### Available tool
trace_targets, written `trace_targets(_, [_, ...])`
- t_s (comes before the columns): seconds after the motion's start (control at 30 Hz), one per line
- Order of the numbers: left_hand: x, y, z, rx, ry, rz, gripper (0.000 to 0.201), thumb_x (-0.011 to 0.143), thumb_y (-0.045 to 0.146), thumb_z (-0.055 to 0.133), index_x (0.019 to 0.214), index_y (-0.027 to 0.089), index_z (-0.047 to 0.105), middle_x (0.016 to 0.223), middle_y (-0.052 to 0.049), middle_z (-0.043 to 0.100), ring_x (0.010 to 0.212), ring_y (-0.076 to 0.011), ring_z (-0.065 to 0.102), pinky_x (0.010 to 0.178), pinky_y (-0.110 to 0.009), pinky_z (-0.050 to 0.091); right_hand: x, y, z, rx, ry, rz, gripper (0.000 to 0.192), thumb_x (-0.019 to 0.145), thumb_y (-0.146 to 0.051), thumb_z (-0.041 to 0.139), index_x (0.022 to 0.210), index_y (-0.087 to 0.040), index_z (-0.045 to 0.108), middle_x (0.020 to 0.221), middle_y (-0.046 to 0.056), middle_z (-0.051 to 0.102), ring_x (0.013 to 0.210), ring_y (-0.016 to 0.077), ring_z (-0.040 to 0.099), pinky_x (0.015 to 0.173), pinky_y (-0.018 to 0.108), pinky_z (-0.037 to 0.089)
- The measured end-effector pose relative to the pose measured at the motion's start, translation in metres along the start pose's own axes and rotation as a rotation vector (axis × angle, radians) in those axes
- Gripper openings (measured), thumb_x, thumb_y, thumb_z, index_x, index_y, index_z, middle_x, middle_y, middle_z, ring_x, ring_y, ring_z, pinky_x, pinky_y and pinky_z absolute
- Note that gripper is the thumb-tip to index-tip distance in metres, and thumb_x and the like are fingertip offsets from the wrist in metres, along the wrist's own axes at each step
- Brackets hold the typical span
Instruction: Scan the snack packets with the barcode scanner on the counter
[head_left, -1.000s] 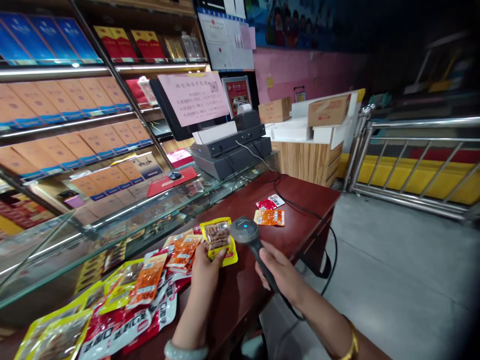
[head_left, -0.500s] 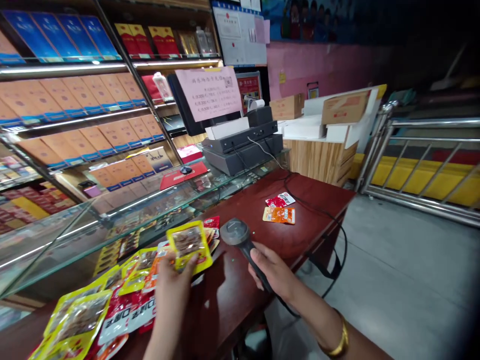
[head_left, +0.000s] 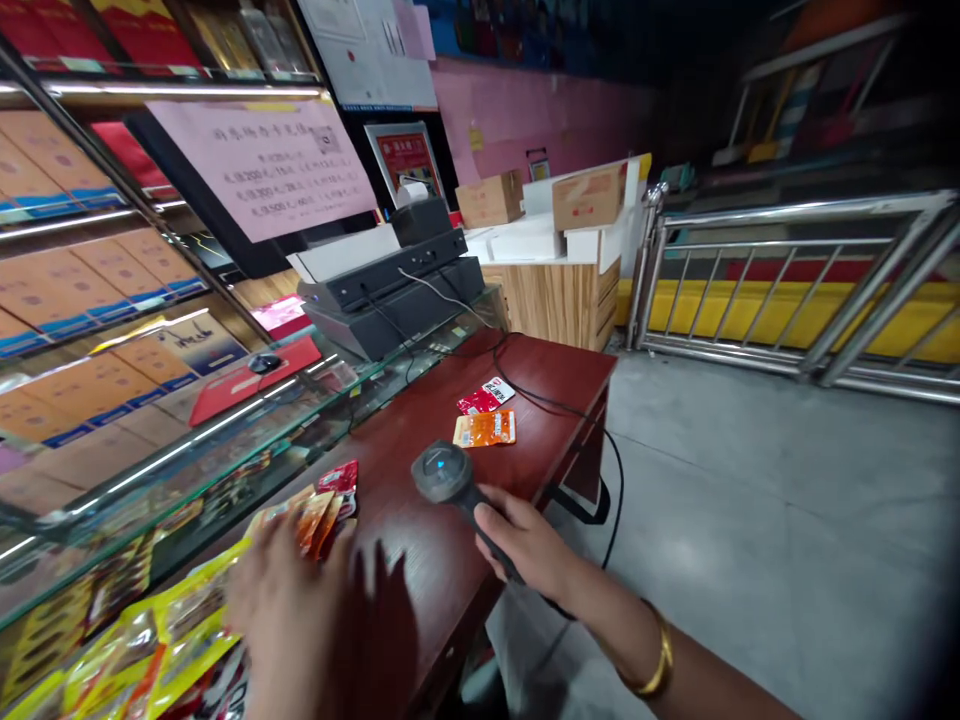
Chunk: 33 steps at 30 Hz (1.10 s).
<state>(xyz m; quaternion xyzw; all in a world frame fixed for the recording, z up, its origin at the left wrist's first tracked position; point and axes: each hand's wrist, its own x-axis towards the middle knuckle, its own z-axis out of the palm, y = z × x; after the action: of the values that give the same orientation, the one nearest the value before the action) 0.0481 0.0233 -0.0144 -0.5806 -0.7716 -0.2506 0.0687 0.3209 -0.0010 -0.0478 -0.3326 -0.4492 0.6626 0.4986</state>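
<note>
Scanning of snack packets, between one packet and the next

The black handheld barcode scanner [head_left: 444, 478] is gripped by its handle in the closed right hand [head_left: 525, 545], head aimed toward 12 o'clock over the dark red wooden table [head_left: 442, 590]. The blurred left hand [head_left: 289, 600] is spread flat and open over the heap of yellow and orange foil snack packets [head_left: 187, 625] at 9 o'clock; whether one is pinched cannot be told. Judged next: a packet lifted, barcode turned to the scanner.

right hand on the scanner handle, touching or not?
Touching. The head view shows the right hand wrapped around the handle of the barcode scanner, fingers closed on it with no gap, holding it above the red table.
</note>
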Motion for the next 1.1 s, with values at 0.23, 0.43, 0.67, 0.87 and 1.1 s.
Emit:
trace_targets(0.23, [-0.009,0.152,0.069,-0.128,-0.323,0.554,0.041,0.095,0.034,0.051,0.131,0.021,0.065,0.142,-0.014,0.064,0.131,-0.0327,0.057,0.11,-0.046,0.042,-0.011,-0.005,-0.039,0.092,0.279,-0.022,0.07,0.082,-0.076,0.063,0.123,-0.018,0.06,0.056,-0.009,0.051,0.041,0.0093,0.041,0.042,0.022,0.033])
trace_targets(0.43, [0.0,0.208,0.095,-0.088,-0.487,0.697,0.039,0.093,0.023,0.051,0.127,0.017,0.07,0.142,-0.018,0.064,0.147,-0.0365,0.041,0.12,-0.057,0.027,-0.016,-0.012,-0.058,0.074,0.367,-0.066,0.069,0.084,-0.074,0.064,0.122,-0.017,0.061,0.055,-0.008,0.051,0.041,0.0097,0.041,0.042,0.022,0.035])
trace_targets(0.67, [0.015,0.162,0.081,-0.38,-0.595,0.7,0.026,0.093,0.027,0.053,0.104,0.02,0.075,0.11,-0.011,0.077,0.105,-0.0251,0.068,0.097,-0.037,0.049,-0.015,-0.003,-0.054,0.084,0.302,-0.037,0.067,0.086,-0.072,0.064,0.123,-0.017,0.06,0.056,-0.008,0.051,0.042,0.0095,0.042,0.043,0.022,0.035])
trace_targets(0.87, [0.007,0.119,0.053,0.006,-0.264,0.461,0.034,0.088,0.044,0.062,0.106,0.017,0.07,0.11,-0.015,0.072,0.107,-0.0328,0.063,0.095,-0.043,0.047,-0.014,0.002,-0.047,0.061,0.279,-0.009,0.069,0.085,-0.074,0.063,0.123,-0.017,0.06,0.056,-0.009,0.052,0.042,0.0088,0.042,0.043,0.021,0.034])
trace_targets(1.1, [-0.009,0.128,0.052,0.371,-0.235,0.326,0.076,0.09,0.076,0.039,0.108,0.007,0.067,0.109,-0.024,0.068,0.11,-0.0404,0.061,0.089,-0.05,0.045,-0.015,0.009,-0.04,0.025,0.261,-0.004,0.067,0.087,-0.072,0.062,0.124,-0.016,0.06,0.056,-0.009,0.051,0.043,0.0082,0.042,0.043,0.02,0.034])
